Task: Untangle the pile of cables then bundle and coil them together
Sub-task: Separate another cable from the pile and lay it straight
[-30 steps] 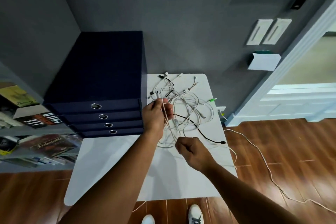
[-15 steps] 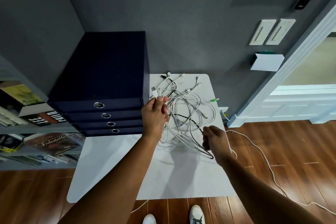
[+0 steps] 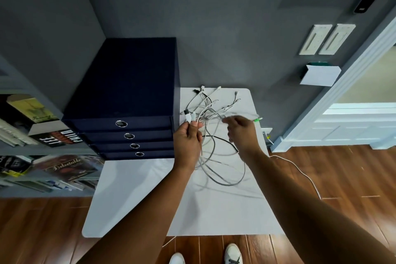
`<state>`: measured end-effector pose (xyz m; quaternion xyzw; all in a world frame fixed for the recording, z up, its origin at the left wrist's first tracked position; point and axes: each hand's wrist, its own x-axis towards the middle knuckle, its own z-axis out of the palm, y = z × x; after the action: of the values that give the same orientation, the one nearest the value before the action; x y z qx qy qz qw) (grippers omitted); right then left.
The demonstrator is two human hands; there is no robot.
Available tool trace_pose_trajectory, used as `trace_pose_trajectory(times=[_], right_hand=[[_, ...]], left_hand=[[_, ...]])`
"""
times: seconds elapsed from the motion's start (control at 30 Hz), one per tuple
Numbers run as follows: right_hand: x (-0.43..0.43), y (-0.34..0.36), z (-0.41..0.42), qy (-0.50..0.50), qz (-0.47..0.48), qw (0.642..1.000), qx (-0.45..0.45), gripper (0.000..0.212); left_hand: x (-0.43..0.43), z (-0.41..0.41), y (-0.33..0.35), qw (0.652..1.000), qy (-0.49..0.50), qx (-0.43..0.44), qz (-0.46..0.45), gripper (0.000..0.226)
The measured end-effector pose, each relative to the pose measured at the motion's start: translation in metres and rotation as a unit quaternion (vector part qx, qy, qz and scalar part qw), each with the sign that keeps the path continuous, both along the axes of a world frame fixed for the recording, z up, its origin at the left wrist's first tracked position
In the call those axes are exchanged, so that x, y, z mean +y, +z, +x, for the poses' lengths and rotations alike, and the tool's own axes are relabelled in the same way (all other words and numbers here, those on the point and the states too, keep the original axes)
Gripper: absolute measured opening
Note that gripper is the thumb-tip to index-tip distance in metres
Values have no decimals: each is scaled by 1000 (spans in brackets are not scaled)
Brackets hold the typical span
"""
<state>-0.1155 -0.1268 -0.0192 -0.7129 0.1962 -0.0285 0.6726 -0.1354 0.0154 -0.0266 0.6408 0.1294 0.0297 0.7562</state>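
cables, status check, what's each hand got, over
Left hand grips a bunch of plug ends. Right hand in the tangle, blurred, grip unclear. Cables knotted, loops over the table. Drawer box close on the left.

Navy drawer unit [image 3: 128, 83] stands on white table [image 3: 132, 199].

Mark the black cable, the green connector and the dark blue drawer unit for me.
black cable [image 3: 222, 140], head view, its middle stretch.
green connector [image 3: 258, 119], head view, its green body.
drawer unit [image 3: 128, 75], head view, its top panel.
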Motion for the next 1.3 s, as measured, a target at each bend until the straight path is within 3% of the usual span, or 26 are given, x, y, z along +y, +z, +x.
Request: trace_pose_trajectory(times=[0.1,0.23,0.4,0.57,0.7,0.77,0.9,1.0,1.1,1.17,1.3], right_hand=[[8,39,7,54,-1,992,-113,16],[14,62,4,121,11,977,-176,13],[8,28,-22,211,-69,963,-155,18],[-6,-1,-52,340,-138,924,-112,3],[-15,-8,-62,433,-174,883,-51,11],[-16,-7,-60,409,-139,902,-2,23],[-7,-2,-38,157,21,986,47,41],[-1,3,-15,71,68,991,87,38],[5,15,4,40,140,986,86,18],[9,22,14,10,178,981,71,23],[9,29,31,-34,145,986,77,26]], left_hand=[[-4,1,-2,1000,5,27,8,30],[-10,7,7,998,4,37,-54,30],[-12,20,19,988,11,63,-143,30],[-17,27,15,971,6,122,-207,25],[-22,20,10,974,-3,144,-175,27],[-24,18,10,982,-12,129,-140,29],[-28,14,15,992,-47,94,-65,30],[-29,8,16,994,-76,64,-50,28],[-28,-1,14,991,-101,49,-67,27],[-26,-6,12,989,-112,52,-84,27],[-21,-11,8,987,-123,51,-94,27]])
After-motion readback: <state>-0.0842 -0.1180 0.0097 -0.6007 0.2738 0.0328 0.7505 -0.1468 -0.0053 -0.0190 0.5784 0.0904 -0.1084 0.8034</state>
